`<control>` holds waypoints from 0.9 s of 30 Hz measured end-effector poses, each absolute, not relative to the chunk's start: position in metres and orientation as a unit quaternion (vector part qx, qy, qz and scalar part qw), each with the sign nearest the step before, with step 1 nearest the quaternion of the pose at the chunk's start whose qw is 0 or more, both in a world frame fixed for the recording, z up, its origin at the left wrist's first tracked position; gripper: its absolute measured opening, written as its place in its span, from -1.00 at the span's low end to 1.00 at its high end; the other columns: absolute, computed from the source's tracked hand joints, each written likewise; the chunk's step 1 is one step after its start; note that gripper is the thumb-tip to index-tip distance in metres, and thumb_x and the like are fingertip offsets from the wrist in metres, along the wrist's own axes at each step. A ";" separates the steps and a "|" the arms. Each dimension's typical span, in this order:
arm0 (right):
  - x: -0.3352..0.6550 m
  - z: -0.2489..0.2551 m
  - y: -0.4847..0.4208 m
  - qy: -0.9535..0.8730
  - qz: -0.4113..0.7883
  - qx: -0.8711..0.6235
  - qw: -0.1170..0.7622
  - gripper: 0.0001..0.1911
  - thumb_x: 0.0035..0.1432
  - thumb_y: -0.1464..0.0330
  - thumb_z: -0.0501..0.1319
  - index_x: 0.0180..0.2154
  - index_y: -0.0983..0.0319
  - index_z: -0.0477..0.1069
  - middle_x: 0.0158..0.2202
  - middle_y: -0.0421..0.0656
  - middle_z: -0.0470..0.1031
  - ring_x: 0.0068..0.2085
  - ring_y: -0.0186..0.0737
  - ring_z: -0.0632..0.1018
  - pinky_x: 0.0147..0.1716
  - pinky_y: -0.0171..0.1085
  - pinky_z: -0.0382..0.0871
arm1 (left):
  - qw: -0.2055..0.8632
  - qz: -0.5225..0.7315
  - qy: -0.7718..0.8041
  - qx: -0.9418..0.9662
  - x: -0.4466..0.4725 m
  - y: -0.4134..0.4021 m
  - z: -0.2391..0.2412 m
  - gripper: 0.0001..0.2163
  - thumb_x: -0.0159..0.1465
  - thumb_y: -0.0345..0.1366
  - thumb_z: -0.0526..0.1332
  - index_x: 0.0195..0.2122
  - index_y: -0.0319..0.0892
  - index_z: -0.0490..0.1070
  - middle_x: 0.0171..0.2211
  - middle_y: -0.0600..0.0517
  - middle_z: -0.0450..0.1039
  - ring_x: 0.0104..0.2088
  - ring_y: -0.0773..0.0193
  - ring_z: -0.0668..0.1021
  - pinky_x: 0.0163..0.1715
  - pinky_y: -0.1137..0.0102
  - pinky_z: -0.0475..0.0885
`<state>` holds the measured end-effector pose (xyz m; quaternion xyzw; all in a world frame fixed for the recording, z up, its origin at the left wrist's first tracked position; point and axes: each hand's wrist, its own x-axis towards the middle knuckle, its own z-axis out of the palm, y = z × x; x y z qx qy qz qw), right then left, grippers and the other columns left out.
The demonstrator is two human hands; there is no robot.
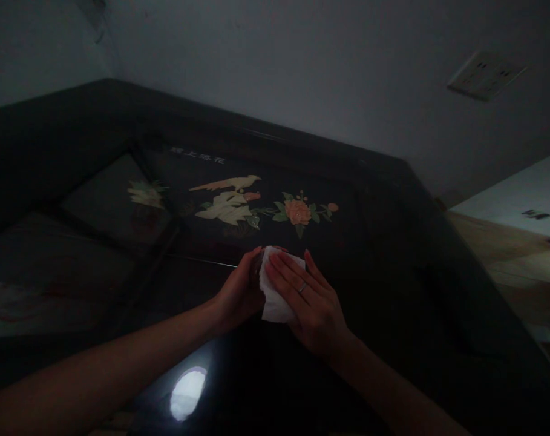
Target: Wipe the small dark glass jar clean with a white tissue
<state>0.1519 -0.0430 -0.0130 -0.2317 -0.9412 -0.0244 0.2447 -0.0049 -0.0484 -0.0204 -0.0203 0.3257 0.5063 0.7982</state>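
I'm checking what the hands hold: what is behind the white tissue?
Beside the left hand, a sliver of something dark shows at the edge of the white tissue; I can't tell what it is. The rest is covered by the tissue and right hand.

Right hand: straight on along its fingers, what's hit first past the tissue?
Probably the left hand, whose fingertips show at the top edge of the white tissue. The right hand points up-left in the picture; depth is unclear.
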 end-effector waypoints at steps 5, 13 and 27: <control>0.164 -0.015 -0.038 -0.933 -0.034 -0.221 0.281 -0.46 0.31 0.24 -0.13 0.10 0.47 0.30 0.10 0.13 0.41 0.20 -0.04 0.34 0.20 0.03 0.21 | 0.813 0.497 0.302 -0.026 -0.009 -0.047 -0.028 -0.66 0.34 -0.21 -0.02 -0.26 -0.24 0.52 -0.38 -0.06 0.57 -0.39 0.22 0.57 -0.32 0.37 0.42; 0.154 -0.016 -0.050 -0.943 0.018 -0.149 0.296 -0.40 0.34 0.22 -0.24 0.06 0.52 0.34 0.06 0.12 0.45 0.22 -0.06 0.31 0.19 0.00 0.23 | 0.813 0.487 0.319 -0.020 -0.013 -0.044 -0.021 -0.62 0.34 -0.18 -0.06 -0.27 -0.23 0.51 -0.42 -0.07 0.57 -0.43 0.22 0.58 -0.36 0.39 0.42; 0.157 -0.019 -0.038 -0.931 -0.019 -0.246 0.268 -0.46 0.31 0.28 -0.13 0.19 0.48 0.18 0.18 0.13 0.32 0.27 -0.10 0.24 0.26 0.00 0.08 | 0.792 0.513 0.330 -0.026 -0.004 -0.048 -0.024 -0.67 0.36 -0.26 -0.04 -0.27 -0.26 0.51 -0.41 -0.01 0.57 -0.48 0.30 0.56 -0.40 0.44 0.43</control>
